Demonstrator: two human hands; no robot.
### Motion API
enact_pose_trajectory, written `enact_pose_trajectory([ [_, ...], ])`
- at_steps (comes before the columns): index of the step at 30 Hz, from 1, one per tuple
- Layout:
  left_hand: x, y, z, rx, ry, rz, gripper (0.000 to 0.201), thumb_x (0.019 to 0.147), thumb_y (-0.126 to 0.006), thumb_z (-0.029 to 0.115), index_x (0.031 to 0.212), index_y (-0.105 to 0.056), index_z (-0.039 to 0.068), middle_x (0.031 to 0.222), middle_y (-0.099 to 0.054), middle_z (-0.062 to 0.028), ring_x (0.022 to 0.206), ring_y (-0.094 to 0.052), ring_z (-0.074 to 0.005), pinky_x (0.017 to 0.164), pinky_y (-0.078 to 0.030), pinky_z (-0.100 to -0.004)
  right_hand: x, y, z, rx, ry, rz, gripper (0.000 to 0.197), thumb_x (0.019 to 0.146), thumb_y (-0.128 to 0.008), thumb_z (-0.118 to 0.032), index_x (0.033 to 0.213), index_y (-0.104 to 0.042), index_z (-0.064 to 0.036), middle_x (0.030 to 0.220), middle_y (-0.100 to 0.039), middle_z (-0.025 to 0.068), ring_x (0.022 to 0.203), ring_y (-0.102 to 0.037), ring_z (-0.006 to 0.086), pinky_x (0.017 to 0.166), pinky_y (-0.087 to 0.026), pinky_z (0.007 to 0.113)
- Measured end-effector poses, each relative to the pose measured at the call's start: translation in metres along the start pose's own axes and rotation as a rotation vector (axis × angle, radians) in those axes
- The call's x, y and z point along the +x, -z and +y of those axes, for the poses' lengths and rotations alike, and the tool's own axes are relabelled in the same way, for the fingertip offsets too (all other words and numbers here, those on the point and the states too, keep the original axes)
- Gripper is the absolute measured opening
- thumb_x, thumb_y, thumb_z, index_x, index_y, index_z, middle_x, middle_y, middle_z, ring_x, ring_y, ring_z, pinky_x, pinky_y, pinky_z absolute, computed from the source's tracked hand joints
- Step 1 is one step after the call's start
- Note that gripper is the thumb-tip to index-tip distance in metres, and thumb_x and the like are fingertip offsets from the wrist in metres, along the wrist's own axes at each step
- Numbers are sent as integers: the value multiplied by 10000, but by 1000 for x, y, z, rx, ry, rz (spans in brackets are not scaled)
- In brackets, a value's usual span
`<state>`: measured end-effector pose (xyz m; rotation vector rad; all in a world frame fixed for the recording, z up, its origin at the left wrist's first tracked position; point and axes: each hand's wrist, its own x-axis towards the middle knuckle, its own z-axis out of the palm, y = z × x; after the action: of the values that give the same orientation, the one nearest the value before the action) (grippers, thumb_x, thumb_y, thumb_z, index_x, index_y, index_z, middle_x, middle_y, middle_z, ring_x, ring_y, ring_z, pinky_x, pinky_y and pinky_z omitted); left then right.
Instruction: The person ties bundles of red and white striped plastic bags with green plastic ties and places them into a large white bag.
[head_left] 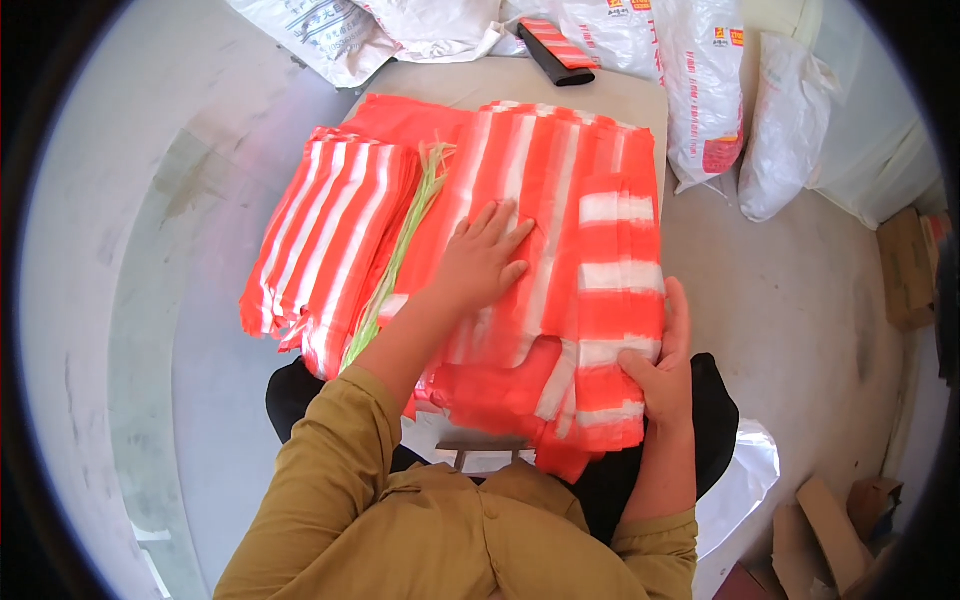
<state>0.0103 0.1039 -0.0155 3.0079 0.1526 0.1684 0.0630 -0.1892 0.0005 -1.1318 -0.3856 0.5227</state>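
Observation:
Red-and-white striped sheets, which look like thin plastic bags, lie in stacks before me. My left hand [484, 258] rests flat on the wide middle stack [510, 160], fingers spread. At that stack's right side, my right hand [668, 372] holds the edge of a narrow striped bundle [614, 305], thumb on top and fingers along its outer side. The narrow bundle's stripes run crosswise to those beneath it. Loose red plastic [490, 395] bunches up at the near edge. Another striped stack [325, 225] lies on the left, with pale green strips [402, 250] between it and the middle stack.
The stacks lie on a beige surface [440, 80] over my knees. At its far edge sits a black roll [553, 55] with a striped piece on it. White sacks [705, 90] stand beyond and to the right. Cardboard pieces [830, 530] lie at the lower right.

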Motion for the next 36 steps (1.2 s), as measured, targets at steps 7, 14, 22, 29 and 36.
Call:
enact_pose_trajectory([
  [7, 3, 6, -2, 53, 98, 34, 615, 929, -579, 349, 1498, -404, 194, 1605, -274, -161, 1482, -254, -371, 1163, -269, -555, 9, -18, 1, -89, -77, -56, 893, 795, -689, -30, 1563, -234, -66, 1519, -394, 156, 1309, -493, 243, 1049, -435, 352],
  [14, -24, 4, -8, -45, 64, 108, 618, 913, -612, 260, 1484, -414, 134, 1545, -346, -194, 1448, -301, -388, 1163, -279, -531, 13, -18, 13, -461, -222, 14, 811, 771, -647, -20, 1524, -356, -95, 1384, -535, 186, 1198, -574, 223, 991, -475, 319],
  [22, -126, 21, -82, -317, 555, 468, 289, 892, -628, 101, 1165, -664, 15, 1080, -689, -164, 1036, -653, -293, 910, -504, -387, 13, -29, 6, -331, -223, -6, 788, 783, -606, 54, 1519, -349, -62, 1447, -466, 172, 1214, -561, 232, 1007, -473, 334],
  [29, -152, 12, -116, -557, 774, 322, 254, 818, -688, 242, 929, -738, 19, 963, -690, -163, 912, -682, -290, 813, -529, -384, 16, -18, 16, -361, -206, -25, 811, 775, -627, 16, 1525, -326, -49, 1484, -418, 181, 1290, -501, 259, 1063, -438, 354],
  [36, -142, 10, -111, -315, 723, 277, 245, 774, -694, 258, 877, -752, 43, 869, -646, -147, 872, -652, -297, 785, -516, -416, 15, -22, 15, -277, -211, -49, 836, 767, -639, 5, 1534, -312, -55, 1501, -399, 178, 1319, -478, 268, 1092, -412, 358],
])
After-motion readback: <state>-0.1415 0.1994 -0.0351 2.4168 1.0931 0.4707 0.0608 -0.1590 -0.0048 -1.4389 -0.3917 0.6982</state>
